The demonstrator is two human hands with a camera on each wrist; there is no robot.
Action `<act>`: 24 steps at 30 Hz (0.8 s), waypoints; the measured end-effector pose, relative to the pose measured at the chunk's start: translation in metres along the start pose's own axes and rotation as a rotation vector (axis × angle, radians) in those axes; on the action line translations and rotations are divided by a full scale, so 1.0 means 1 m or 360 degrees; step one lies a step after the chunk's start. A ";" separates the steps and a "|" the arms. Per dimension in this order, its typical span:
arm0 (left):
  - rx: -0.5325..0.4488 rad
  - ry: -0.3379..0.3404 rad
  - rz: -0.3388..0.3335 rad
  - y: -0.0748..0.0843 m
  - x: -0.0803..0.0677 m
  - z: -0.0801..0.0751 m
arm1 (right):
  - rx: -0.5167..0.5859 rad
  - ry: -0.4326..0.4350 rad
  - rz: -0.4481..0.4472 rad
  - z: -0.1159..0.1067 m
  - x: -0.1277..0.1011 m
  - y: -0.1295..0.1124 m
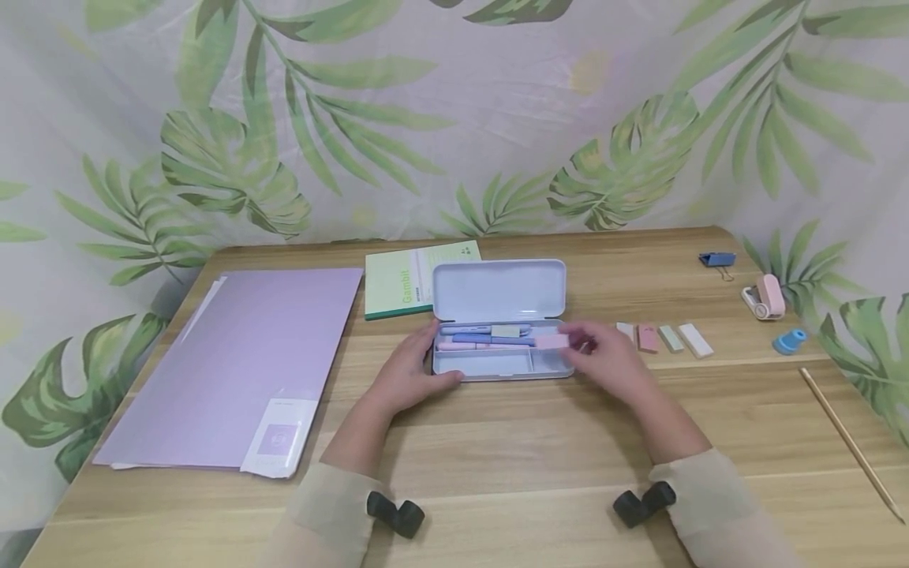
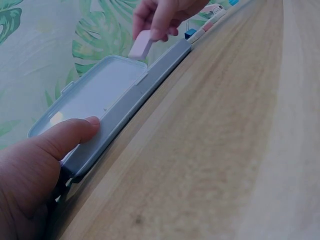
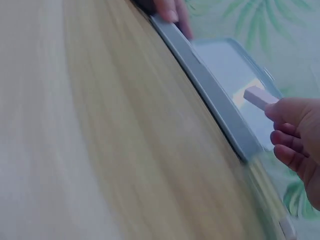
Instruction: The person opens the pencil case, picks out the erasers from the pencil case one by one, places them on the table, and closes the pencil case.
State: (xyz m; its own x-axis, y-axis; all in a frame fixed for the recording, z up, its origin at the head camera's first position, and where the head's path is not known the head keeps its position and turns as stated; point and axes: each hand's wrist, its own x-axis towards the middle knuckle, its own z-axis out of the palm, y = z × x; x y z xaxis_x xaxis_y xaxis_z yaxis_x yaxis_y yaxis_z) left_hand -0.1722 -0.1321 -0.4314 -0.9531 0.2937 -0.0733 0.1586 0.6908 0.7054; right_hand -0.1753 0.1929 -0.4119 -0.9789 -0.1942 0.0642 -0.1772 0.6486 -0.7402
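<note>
An open light-blue pencil case (image 1: 484, 361) lies on the table with its lid (image 1: 499, 289) tipped back. Inside are pens (image 1: 490, 339) in blue and pink and a small grey-green block (image 1: 506, 331). My left hand (image 1: 410, 369) holds the case's left end, thumb on the front wall, fingers along the side. Between the thumb and fingers of my right hand (image 1: 612, 359) a pale pink eraser (image 1: 551, 341) is pinched, above the right part of the case. The right wrist view shows this eraser (image 3: 260, 97) jutting from the fingertips over the case.
Right of the case lie several small blocks, among them a pink one (image 1: 647, 338) and a white one (image 1: 695, 341). Farther right are a binder clip (image 1: 717, 259), pink stapler (image 1: 769, 298), blue cone-shaped piece (image 1: 789, 341) and wooden stick (image 1: 852, 445). A green notebook (image 1: 390, 284) and purple folder (image 1: 248, 355) lie left.
</note>
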 end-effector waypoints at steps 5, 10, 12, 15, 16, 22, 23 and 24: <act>0.0012 0.0000 -0.0002 0.001 0.000 0.000 | -0.0002 0.0299 0.0251 -0.038 -0.016 0.035; 0.0034 0.0001 -0.0004 0.000 0.000 0.000 | 0.0054 0.0609 0.0614 -0.075 -0.029 0.071; 0.0032 0.0000 -0.0004 0.000 0.000 0.000 | 0.0086 0.0698 0.0762 -0.087 -0.033 0.084; 0.0028 -0.0002 -0.0005 0.001 0.000 0.000 | 0.0087 0.0741 0.0936 -0.099 -0.038 0.099; 0.0027 -0.0002 -0.0005 0.001 0.000 0.000 | 0.0072 0.0739 0.0972 -0.102 -0.039 0.103; 0.0029 -0.0002 -0.0006 0.002 -0.001 -0.001 | -0.0085 0.0665 0.1041 -0.108 -0.043 0.115; 0.0030 -0.0004 -0.0009 0.002 -0.001 -0.001 | -0.0101 0.0646 0.1040 -0.109 -0.043 0.116; 0.0030 -0.0007 -0.0010 0.003 -0.001 -0.001 | -0.0120 0.0624 0.1038 -0.109 -0.044 0.117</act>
State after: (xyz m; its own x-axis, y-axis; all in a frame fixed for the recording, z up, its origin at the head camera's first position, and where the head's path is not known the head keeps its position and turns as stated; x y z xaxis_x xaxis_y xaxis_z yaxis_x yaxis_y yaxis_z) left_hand -0.1715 -0.1311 -0.4288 -0.9530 0.2922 -0.0807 0.1575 0.7048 0.6917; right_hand -0.1645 0.3576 -0.4278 -0.8498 0.5116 -0.1268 0.4563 0.5937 -0.6628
